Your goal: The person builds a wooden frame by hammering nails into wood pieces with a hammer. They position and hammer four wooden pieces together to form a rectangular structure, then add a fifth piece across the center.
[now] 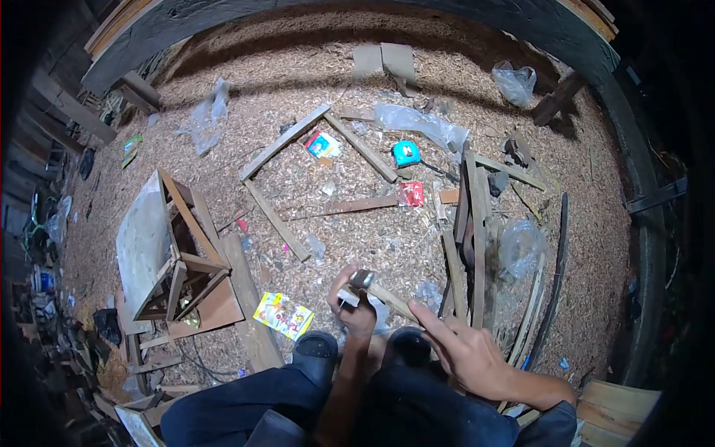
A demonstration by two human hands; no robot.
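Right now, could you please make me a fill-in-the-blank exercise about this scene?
1. The tape measure is ___.
2. The hand closed on the stick is the person's ___ one.
3. The packet by the boot is mostly ___.
Missing words: blue; left; yellow.
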